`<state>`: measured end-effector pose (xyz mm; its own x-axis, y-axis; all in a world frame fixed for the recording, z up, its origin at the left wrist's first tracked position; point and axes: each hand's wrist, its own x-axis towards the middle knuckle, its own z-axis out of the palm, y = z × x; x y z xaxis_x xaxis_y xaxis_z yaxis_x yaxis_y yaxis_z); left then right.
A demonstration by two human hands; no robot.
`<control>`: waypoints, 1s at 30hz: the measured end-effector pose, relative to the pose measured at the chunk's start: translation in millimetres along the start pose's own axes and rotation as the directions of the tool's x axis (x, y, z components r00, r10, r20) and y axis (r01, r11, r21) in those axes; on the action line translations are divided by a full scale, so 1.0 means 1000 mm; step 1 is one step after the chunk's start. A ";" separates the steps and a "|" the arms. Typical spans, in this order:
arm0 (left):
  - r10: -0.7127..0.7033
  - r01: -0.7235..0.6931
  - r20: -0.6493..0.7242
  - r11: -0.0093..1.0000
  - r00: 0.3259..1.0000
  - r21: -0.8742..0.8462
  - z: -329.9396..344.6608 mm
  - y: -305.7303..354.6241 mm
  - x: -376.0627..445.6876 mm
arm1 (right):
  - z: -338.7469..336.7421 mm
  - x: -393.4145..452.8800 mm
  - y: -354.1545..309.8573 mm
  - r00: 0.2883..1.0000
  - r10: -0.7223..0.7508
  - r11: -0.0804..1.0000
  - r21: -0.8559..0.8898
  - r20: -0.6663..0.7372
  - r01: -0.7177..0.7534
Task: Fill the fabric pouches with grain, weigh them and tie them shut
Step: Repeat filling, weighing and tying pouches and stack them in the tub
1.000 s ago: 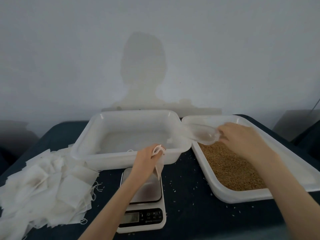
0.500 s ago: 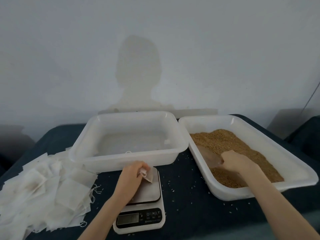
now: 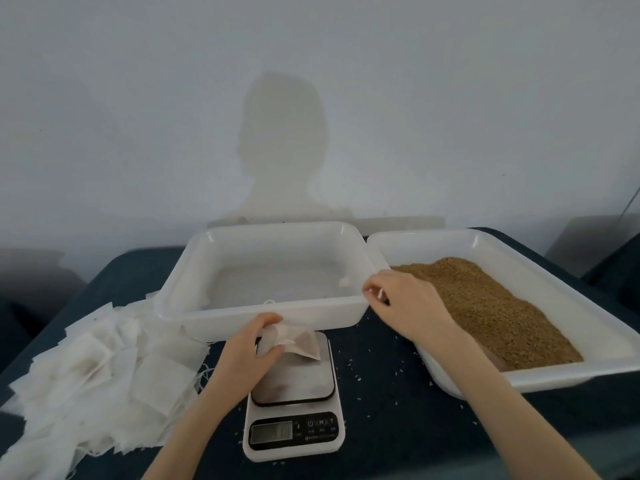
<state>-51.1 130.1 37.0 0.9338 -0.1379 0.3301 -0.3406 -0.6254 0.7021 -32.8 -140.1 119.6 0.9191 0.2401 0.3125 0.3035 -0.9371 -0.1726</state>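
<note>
A small white fabric pouch [image 3: 301,344] with brown grain in it lies on the plate of the kitchen scale [image 3: 294,382]. My left hand [image 3: 249,348] grips the pouch's open end at its left side. My right hand [image 3: 405,303] hovers over the near left corner of the grain tray [image 3: 485,244], which holds a heap of brown grain [image 3: 485,306]. Its thumb and forefinger pinch a small white bit [image 3: 379,295], too small to identify. A pale shape at the near end of the grain may be the clear scoop [image 3: 498,362].
A white plastic tub [image 3: 263,317] stands behind the scale, with a little inside. A loose pile of flat white pouches [image 3: 97,375] covers the table's left side. Stray grains dot the dark tabletop [image 3: 381,393] around the scale. A wall rises close behind.
My right hand has let go of the scoop and risen left to the tray's corner. My left hand has laid the pouch, now holding grain, flat on the scale.
</note>
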 end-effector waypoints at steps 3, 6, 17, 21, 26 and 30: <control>-0.031 0.030 -0.046 0.999 0.998 -0.019 -0.016 -0.006 -0.005 | 0.020 -0.005 -0.032 0.994 -0.105 0.987 0.122 0.008 0.103; -0.103 0.093 -0.089 0.989 0.991 -0.115 -0.029 -0.015 -0.012 | 0.039 -0.009 -0.046 0.989 -0.143 0.970 0.201 0.023 0.136; -0.215 0.175 -0.179 0.960 0.960 -0.217 -0.041 -0.027 -0.021 | 0.070 -0.018 -0.061 0.990 -0.138 0.962 0.242 0.041 0.124; -0.230 0.184 -0.190 0.955 0.954 -0.233 -0.040 -0.030 -0.023 | 0.071 -0.018 -0.061 0.994 -0.107 0.956 0.278 0.029 0.095; -0.255 0.198 -0.208 0.945 0.944 -0.260 -0.036 -0.033 -0.025 | 0.075 -0.009 -0.078 0.981 -0.194 0.958 0.218 0.022 0.185; -0.217 0.165 -0.198 0.954 0.956 -0.250 -0.031 -0.026 -0.019 | 0.089 0.003 -0.108 0.969 -0.232 0.972 0.070 0.085 0.226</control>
<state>-63.7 172.7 31.9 0.9448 0.1556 0.2883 -0.1986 -0.4276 0.8819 -40.2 -15.8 56.3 0.8419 0.4713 0.2629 0.5201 -0.8386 -0.1621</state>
